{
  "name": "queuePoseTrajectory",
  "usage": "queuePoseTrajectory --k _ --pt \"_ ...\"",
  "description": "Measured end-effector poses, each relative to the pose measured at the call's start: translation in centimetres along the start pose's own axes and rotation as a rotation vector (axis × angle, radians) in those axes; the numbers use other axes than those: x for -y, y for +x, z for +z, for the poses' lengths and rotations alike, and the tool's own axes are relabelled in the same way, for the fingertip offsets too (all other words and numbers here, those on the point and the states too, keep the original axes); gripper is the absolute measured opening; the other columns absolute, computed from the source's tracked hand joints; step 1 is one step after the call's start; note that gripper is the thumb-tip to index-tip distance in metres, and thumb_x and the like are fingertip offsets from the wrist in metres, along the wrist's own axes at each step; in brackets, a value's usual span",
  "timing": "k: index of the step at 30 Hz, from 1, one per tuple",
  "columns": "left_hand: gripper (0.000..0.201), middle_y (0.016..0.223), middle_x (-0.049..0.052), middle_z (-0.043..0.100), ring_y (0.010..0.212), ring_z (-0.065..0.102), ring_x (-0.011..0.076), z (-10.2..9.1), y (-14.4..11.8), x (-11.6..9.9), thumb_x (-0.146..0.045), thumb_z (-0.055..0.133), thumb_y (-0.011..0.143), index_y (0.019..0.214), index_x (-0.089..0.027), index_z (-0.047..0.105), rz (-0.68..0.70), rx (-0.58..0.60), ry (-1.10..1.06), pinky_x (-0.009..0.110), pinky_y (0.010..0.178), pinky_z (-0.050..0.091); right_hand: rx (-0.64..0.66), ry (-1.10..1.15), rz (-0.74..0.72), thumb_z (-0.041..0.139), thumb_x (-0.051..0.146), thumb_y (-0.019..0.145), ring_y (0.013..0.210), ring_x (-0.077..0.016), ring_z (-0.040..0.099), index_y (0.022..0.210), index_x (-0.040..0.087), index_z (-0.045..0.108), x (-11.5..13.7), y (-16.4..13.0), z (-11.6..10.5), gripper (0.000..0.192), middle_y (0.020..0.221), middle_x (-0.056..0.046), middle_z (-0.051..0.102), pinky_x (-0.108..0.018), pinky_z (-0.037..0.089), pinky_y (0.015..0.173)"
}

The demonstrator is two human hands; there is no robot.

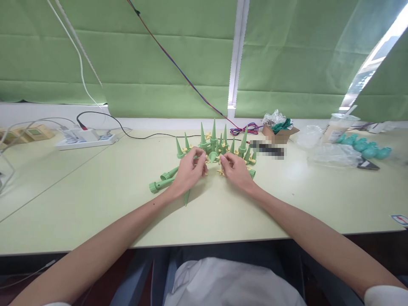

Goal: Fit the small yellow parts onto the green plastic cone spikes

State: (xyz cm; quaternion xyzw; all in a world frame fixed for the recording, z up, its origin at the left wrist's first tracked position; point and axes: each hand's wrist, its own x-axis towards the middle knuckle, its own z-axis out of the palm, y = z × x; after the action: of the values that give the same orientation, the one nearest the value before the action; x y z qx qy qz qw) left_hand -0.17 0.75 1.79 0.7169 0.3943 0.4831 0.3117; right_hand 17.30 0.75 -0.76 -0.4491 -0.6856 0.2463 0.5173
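Note:
Both of my hands are over the near side of a group of green plastic spikes [214, 131], cone-shaped and mostly standing point up on the table. Small yellow valve-like pieces [220, 172] lie among and in front of them. My left hand [192, 168] is closed in a pinch beside a short green cone [213, 157]; whatever its fingertips grip is too small to name. Facing it across a small gap, my right hand [236, 171] also pinches, its fingertips near yellow bits. Green tubes with ribbed caps [159, 185] lie by my left wrist, and another spike [186, 198] pokes out below it.
A white power strip [86, 140] with plugs and cables sits at the back left. Behind the spikes lies a coiled red-blue cable [248, 128]. To the right are a small cardboard box [280, 135], a lidded cup [338, 127], teal bulb shapes [366, 146] and plastic bags.

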Motion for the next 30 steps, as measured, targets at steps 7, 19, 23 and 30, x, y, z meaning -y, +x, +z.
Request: queuePoseTrajectory --k 7,19,23,30 --pt "0.051 0.051 0.000 0.050 0.037 0.048 0.0104 -0.25 0.36 -0.34 -0.058 0.045 0.094 0.065 -0.017 0.052 -0.252 0.087 -0.173 0.022 0.034 0.036 0.021 0.038 -0.066 0.051 0.043 0.094 0.052 -0.0115 0.052 0.085 0.020 0.055 0.34 -0.20 -0.17 0.026 0.073 0.000 0.058 -0.025 0.039 0.052" --pt "0.065 0.043 0.005 0.052 0.030 0.045 0.0111 -0.57 0.52 -0.26 -0.063 0.040 0.093 0.055 -0.014 0.057 -0.465 0.191 -0.301 0.022 0.029 0.028 0.016 0.067 -0.144 0.055 0.039 0.094 0.055 -0.0114 0.056 0.094 0.020 0.063 0.02 -0.35 -0.03 0.021 0.092 -0.005 0.065 -0.026 0.044 0.052" --pt "0.065 0.046 0.007 0.056 0.032 0.047 0.0124 -0.64 0.55 -0.21 -0.062 0.038 0.094 0.057 -0.013 0.060 -0.496 0.236 -0.374 0.023 0.030 0.030 0.023 0.099 -0.142 0.056 0.040 0.094 0.050 -0.0101 0.055 0.096 0.021 0.063 -0.23 -0.43 -0.05 0.021 0.093 -0.004 0.065 -0.027 0.044 0.050" --pt "0.064 0.056 0.009 0.061 0.037 0.051 0.0127 -0.50 0.70 0.21 -0.060 0.037 0.095 0.064 -0.011 0.063 -0.545 0.240 -0.457 0.023 0.032 0.034 0.016 0.113 -0.176 0.056 0.039 0.094 0.049 -0.0107 0.056 0.096 0.022 0.062 -0.30 -0.47 -0.03 0.018 0.089 -0.003 0.063 -0.027 0.043 0.050"
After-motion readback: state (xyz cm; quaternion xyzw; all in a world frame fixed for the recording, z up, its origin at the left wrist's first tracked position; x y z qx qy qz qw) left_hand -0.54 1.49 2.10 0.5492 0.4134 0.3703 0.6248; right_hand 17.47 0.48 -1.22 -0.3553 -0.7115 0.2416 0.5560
